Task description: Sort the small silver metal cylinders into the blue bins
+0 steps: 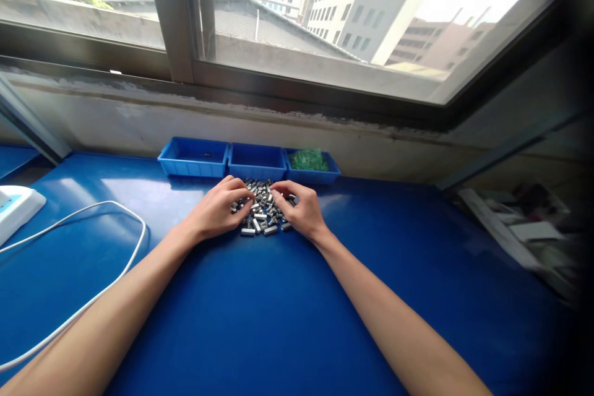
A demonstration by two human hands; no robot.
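A heap of small silver and dark metal pieces point(260, 217) lies on the blue table, between my two hands. From the left, my left hand point(221, 209) rests at the heap's edge, fingers curled and thumb tip close to the index fingertip. My right hand point(299, 207) is on the opposite side, its thumb and index finger brought together over the pieces. Whatever either pinch holds is too small to make out. Some of the heap is hidden behind my fingers.
Behind the heap stand a left blue bin point(192, 167) with a small dark piece inside, a middle blue bin point(257, 171), and a right blue bin point(315, 177) holding green pieces point(309, 159). A white cable point(132, 258) curves along the left, near a white power strip point(21, 210).
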